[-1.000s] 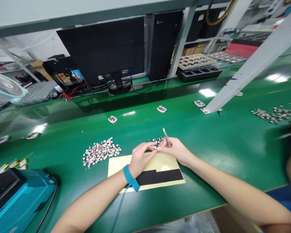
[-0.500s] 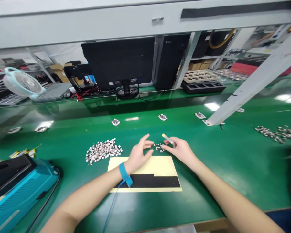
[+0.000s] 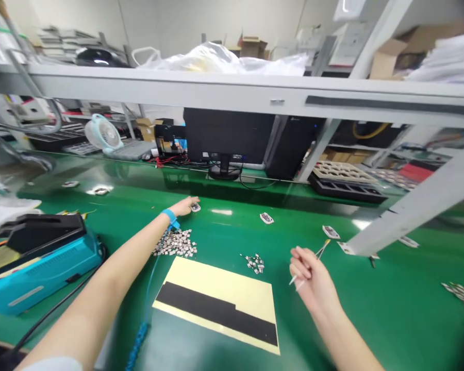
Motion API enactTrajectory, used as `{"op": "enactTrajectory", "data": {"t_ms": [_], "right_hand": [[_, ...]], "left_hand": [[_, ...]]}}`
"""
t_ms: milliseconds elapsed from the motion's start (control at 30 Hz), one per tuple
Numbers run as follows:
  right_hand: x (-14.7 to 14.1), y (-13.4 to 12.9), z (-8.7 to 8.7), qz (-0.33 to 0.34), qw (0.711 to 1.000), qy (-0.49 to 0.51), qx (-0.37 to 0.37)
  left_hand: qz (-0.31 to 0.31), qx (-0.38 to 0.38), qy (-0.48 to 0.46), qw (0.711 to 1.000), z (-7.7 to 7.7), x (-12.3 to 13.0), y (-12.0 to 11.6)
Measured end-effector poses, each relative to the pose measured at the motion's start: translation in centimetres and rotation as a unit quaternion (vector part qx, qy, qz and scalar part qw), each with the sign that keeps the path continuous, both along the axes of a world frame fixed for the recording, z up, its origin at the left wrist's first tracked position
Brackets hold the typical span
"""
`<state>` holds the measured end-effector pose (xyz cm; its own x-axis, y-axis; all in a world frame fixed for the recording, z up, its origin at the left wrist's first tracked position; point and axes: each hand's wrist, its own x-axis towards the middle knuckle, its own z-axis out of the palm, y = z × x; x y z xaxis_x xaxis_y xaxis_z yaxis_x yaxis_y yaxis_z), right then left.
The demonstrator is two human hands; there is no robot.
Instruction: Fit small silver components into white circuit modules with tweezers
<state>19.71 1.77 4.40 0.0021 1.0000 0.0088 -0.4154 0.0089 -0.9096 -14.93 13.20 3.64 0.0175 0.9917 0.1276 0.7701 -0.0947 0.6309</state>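
Note:
My left hand (image 3: 184, 206), a blue strap round its wrist, is stretched far forward over the bench. Its fingers reach out over a small white-framed part (image 3: 195, 207); whether they touch it is hard to see. Tweezers (image 3: 323, 248) lie across my right hand (image 3: 308, 268), whose fingers are curled round them, to the right of a small cluster of tiny metallic pieces (image 3: 254, 263). Under my left wrist is a larger heap of similar pieces (image 3: 180, 243). A yellow sheet with a black strip (image 3: 216, 275) lies in front of me.
More white-framed parts (image 3: 266, 218) stand in a row along the green bench (image 3: 224, 242). A blue machine (image 3: 50, 273) is at the left. A slanted white post (image 3: 410, 201) rises at the right. A monitor (image 3: 228, 136) and a small fan (image 3: 103, 134) are at the back.
My left hand has gone from beside the small cluster forward and left to a white-framed part. My right hand has drawn away rightward with the tweezers. The view has tilted up.

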Motion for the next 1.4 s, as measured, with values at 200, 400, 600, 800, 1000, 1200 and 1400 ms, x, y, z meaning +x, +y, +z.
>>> {"op": "enactTrajectory", "data": {"t_ms": [200,400,600,800,1000,1200,1400], "right_hand": [[-1.3,-1.5,0.1,0.083,0.992,0.075,-0.061],[-2.6,-1.6,-1.6,0.147,0.981,0.057,-0.117],[-3.0,-0.3,3.4,0.177,0.978,0.036,-0.102],[-2.6,-1.6,13.0,0.081,0.973,-0.035,0.215],[-4.2,-4.6,13.2,-0.053,0.901,-0.167,0.397],[-3.9,-3.9,12.5,-0.014,0.846,-0.287,0.450],[-3.6,-3.9,12.3,-0.041,0.786,-0.329,0.522]], "left_hand": [[0.034,-0.054,0.050,0.997,-1.1,1.0,1.4],[0.077,-0.014,0.045,0.996,0.0,2.2,0.6],[0.039,0.119,-0.035,0.991,6.1,4.9,-0.8],[-0.149,0.269,-0.172,0.936,12.7,10.5,-9.2],[-0.184,0.277,-0.133,0.934,12.4,12.1,-15.8],[-0.158,0.287,-0.149,0.933,12.4,12.4,-16.8],[-0.152,0.275,-0.143,0.939,12.4,13.2,-16.6]]}}
